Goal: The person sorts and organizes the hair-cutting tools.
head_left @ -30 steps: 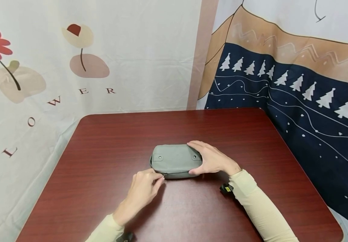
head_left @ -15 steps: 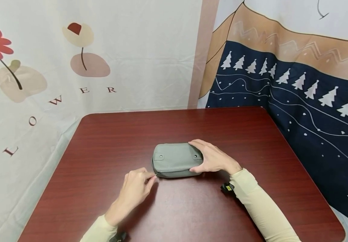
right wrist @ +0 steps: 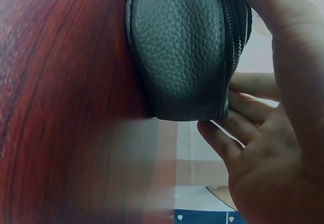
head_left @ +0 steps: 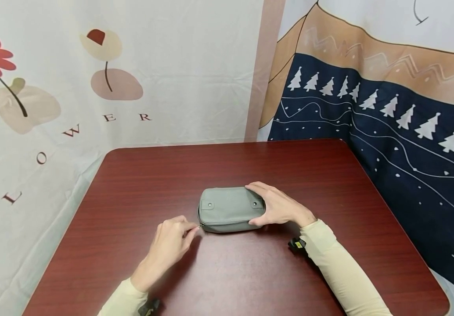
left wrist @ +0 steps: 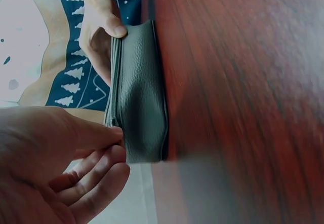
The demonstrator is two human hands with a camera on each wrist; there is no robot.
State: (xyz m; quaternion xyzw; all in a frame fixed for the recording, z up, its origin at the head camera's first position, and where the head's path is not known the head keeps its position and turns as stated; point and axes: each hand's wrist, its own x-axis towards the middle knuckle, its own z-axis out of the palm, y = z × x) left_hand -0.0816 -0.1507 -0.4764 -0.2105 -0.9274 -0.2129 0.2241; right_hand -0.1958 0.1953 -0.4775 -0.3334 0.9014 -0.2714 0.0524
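A grey-green leather-like zip pouch (head_left: 227, 206) lies near the middle of the table, two metal studs on its top flap. At its front left corner my left hand (head_left: 167, 241) pinches the small zipper pull (left wrist: 113, 122) between thumb and index finger. The other fingers of that hand are loosely curled, as the left wrist view shows. My right hand (head_left: 278, 205) grips the pouch's right end, thumb on the front side and fingers spread round to the back. Zipper teeth (right wrist: 235, 41) run along the pouch's upper edge in the right wrist view.
The pouch rests on a dark red wood-grain table (head_left: 290, 281) with rounded corners. Behind it hangs a white cloth (head_left: 187, 79) printed with flowers and letters; a navy cloth (head_left: 385, 145) with white trees hangs at the right. Each wrist bears a small dark device (head_left: 297, 245).
My left hand has drawn the zipper pull leftward along the pouch's front seam to the left corner. The right hand has kept its grip on the right end.
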